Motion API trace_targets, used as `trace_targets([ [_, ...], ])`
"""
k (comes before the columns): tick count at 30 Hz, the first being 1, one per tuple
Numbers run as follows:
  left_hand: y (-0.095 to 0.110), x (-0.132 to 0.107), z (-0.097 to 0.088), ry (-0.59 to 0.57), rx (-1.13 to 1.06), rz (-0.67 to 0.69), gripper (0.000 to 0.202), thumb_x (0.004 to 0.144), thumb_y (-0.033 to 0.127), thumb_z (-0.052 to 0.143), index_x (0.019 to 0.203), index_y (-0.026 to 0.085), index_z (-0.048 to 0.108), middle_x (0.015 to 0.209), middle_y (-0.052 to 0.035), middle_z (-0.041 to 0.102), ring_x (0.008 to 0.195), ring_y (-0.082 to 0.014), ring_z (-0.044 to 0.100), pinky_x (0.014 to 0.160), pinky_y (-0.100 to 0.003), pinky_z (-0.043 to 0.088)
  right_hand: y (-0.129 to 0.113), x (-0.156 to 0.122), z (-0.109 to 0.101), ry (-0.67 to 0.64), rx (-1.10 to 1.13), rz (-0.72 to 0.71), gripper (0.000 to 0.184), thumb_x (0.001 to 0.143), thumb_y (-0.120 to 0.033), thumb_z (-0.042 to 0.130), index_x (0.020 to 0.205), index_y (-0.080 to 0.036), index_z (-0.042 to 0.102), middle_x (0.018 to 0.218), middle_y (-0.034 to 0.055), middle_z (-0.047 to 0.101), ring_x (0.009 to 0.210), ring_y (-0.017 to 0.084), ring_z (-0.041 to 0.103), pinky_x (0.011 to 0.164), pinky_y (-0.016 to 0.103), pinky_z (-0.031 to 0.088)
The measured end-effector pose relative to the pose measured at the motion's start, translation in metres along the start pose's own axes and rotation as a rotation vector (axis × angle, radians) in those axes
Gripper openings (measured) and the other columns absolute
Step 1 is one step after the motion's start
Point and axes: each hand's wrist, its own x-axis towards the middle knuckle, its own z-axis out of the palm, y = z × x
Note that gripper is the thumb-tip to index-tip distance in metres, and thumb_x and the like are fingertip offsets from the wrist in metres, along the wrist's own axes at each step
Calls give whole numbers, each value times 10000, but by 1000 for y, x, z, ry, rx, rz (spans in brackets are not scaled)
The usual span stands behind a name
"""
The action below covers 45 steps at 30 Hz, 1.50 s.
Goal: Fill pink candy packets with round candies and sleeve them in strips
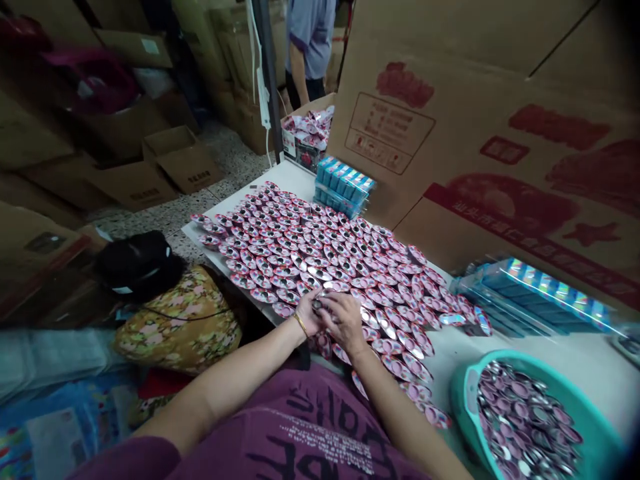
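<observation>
Over the front of the white table, my left hand (309, 315) has its fingers curled around a small dark round piece (317, 305). Close against it, my right hand (344, 319) is bent over the left palm with its fingertips drawn together; what they pinch, if anything, I cannot make out. Around and beyond both hands stand rows of pink-and-white packs with pointed oval tops (280, 247). Many of the farther packs have a dark round spot in the middle, while several nearer ones show pink round centres.
A turquoise basin (467, 393) of round pink and silvery pieces stands at right. Blue packs in clear wrap (343, 187) sit at the back and right. Large cardboard (450, 133) walls the far side. Boxes, a floral cloth (185, 327) and another person (310, 47) are beyond.
</observation>
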Motion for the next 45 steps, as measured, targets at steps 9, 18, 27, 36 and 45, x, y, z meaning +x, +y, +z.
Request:
trace_targets([
  [9, 100, -1, -65, 7, -111, -200, 175, 764, 289, 467, 787, 138, 551, 710, -68, 603, 663, -182, 595, 558, -290, 447, 4, 56, 55, 221, 1090, 1009, 312, 660, -395, 558, 860, -155, 564, 616, -30, 524, 468, 73, 466, 394, 179, 351],
  [18, 126, -10, -88, 90, -92, -191, 148, 754, 289, 500, 740, 150, 546, 681, -46, 595, 611, -163, 587, 509, -267, 434, 70, 76, 45, 184, 413, 938, 215, 633, -285, 555, 798, -150, 582, 655, -6, 586, 618, 130, 560, 630, 265, 440],
  [27, 119, 9, -70, 73, -59, -170, 196, 768, 321, 493, 717, 137, 539, 688, -47, 595, 608, -162, 583, 497, -261, 432, 102, 135, 49, -497, -683, 876, 359, 697, -252, 563, 1033, -137, 510, 961, 138, 610, 882, 219, 573, 710, 280, 407],
  [36, 115, 31, -50, 39, 92, -179, 231, 771, 371, 487, 726, 150, 535, 628, -26, 575, 549, -144, 559, 423, -216, 376, 109, 135, 40, -539, -641, 850, 405, 662, -325, 610, 1019, -148, 541, 933, 129, 614, 869, 232, 563, 702, 300, 401],
  [45, 95, 38, -51, 187, 242, -293, 305, 766, 448, 461, 696, 159, 529, 529, 5, 524, 478, -122, 491, 495, -239, 356, 39, 130, 73, -661, 186, 274, 301, 768, -383, 453, 847, -179, 659, 767, 48, 630, 734, 173, 566, 689, 279, 420],
])
